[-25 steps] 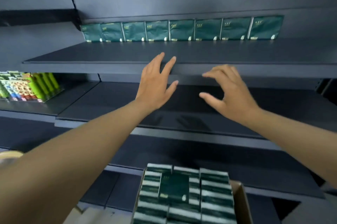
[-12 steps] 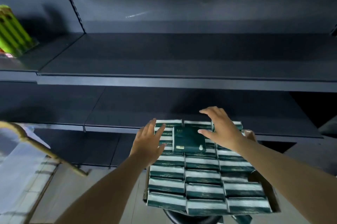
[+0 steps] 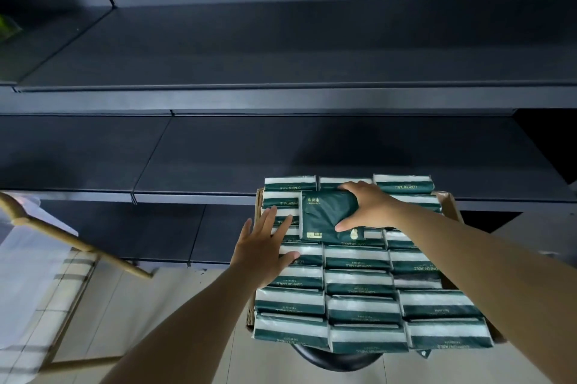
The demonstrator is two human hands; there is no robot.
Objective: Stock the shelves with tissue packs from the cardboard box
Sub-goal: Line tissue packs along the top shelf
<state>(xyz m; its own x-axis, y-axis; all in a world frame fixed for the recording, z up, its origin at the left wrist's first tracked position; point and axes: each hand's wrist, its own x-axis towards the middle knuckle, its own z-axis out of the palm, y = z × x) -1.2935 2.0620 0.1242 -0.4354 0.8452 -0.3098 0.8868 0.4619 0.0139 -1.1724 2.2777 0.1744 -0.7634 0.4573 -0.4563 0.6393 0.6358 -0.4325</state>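
Presently, cardboard box packed with striped tissue packs stands below dark shelves. Right hand grips 1 flat green pack lying on top; left hand, fingers straight, rests on adjacent packs.

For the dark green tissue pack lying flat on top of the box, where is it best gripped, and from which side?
Grip the flat pack across its two long edges, from above. It lies face up on the upright packs in the cardboard box, so those edges are free while its underside is not. The right hand already spans it this way, fingers over the far edge, thumb at the near one; the left hand is open beside it.
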